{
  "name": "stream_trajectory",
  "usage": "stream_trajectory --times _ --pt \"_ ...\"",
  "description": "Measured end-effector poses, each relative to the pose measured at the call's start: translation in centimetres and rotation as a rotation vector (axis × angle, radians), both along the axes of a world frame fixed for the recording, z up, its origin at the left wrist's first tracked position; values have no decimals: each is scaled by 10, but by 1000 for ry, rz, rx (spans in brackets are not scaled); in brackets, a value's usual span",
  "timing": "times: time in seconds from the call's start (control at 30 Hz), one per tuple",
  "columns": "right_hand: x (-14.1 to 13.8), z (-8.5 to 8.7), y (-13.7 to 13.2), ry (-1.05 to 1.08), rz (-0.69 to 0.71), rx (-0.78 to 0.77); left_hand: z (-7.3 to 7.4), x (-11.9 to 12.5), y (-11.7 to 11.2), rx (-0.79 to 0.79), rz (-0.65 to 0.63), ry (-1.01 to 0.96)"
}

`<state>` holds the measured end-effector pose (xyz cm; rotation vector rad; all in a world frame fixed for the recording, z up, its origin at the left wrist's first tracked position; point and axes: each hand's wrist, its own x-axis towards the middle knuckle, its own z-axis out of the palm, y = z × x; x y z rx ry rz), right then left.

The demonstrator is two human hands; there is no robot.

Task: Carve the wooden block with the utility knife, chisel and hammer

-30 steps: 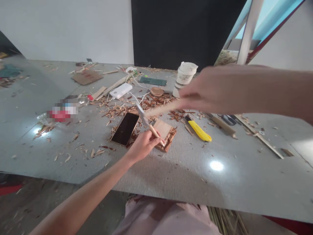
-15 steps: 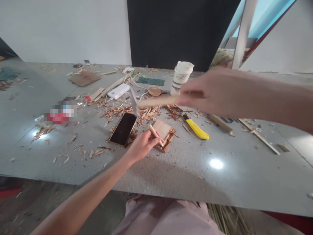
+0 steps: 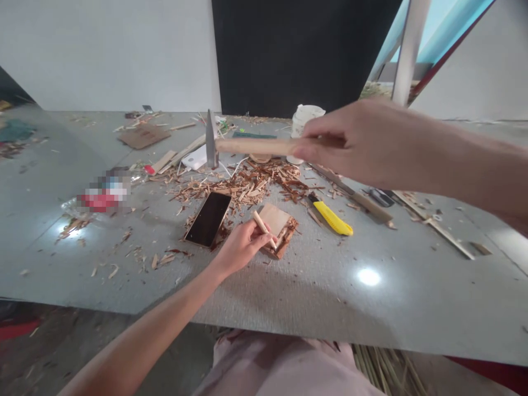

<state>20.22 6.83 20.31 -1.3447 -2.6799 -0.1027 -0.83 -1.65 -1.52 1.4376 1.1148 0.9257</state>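
My left hand (image 3: 244,246) is closed around a short light-wood stick (image 3: 260,222). The stick is tilted, its lower end at the cut side of a small wooden block (image 3: 274,217). This block has a pale, flat top and a rough reddish-brown edge with shavings on it; its left part is under my fingers. My right hand (image 3: 350,144) grips a hammer (image 3: 256,146) by its wooden handle. Its metal head points left, raised above the table and higher than the block.
On the grey table (image 3: 313,297) lie a phone (image 3: 208,219), a yellow utility knife (image 3: 333,218) and a heap of wood shavings (image 3: 247,184). Behind are a white power bank (image 3: 194,159) and a lidded cup (image 3: 306,114). A wooden-handled tool (image 3: 369,208) lies to the right.
My right hand has raised the hammer; its head moved up and slightly left, away from the phone's top edge. My left hand and the stick stay on the block.
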Motion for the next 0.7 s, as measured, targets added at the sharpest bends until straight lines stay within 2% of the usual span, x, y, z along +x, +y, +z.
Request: stream_trajectory --times 0.07,0.2,0.33,0.43,0.57,0.7 --pt "1 3 2 -59 -12 31 -2 0 0 -1 0 -5" --pt "6 0 10 -253 30 -52 -3 0 1 28 7 2" --pt "9 -9 15 -153 33 51 -3 0 0 16 13 15" --pt "9 -13 16 -265 95 -23 -4 1 0 10 9 -3" --pt "10 -12 13 -132 8 15 -5 2 -1 2 27 -13" --pt "16 -11 10 -226 9 -49 -6 3 -1 9 11 -25"
